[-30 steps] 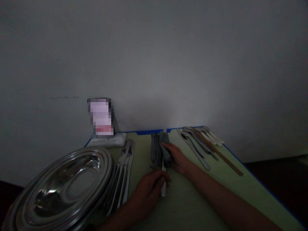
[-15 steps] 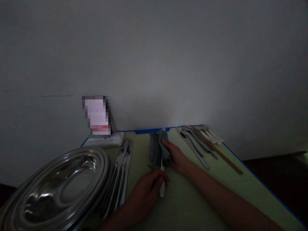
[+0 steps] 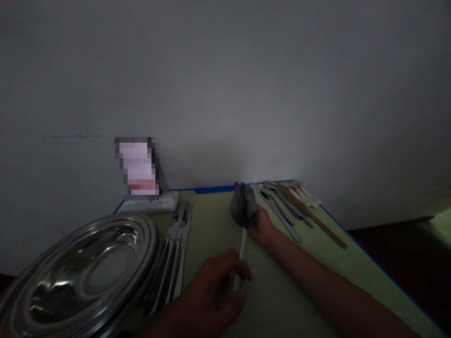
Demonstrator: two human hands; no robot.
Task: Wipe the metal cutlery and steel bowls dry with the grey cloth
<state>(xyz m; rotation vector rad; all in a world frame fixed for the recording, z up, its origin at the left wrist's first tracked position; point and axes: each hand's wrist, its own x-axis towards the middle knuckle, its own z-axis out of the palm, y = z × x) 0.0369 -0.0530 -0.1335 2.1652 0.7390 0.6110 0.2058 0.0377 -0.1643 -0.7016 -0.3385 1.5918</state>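
A silver piece of cutlery (image 3: 243,246) points away from me over the middle of the table, its far end wrapped in cloth so that I cannot tell its kind. My left hand (image 3: 220,286) holds the lower end of the handle between thumb and fingers. Farther up, my right hand (image 3: 263,225) grips a folded grey checked cloth (image 3: 242,209) around the upper part. The fingers of the right hand are partly hidden behind the cloth.
Shiny metal divided plates (image 3: 88,272) are stacked at the left, beside several table knives (image 3: 178,249). Spoons and forks (image 3: 289,204) lie at the right with wooden chopsticks (image 3: 317,220). A blurred-out phone (image 3: 139,166) stands on a white box (image 3: 151,203) against the wall.
My right hand and the cloth have shifted slightly right and up along the cutlery. My left hand has come closer to me, and its fingers are looser around the handle's end.
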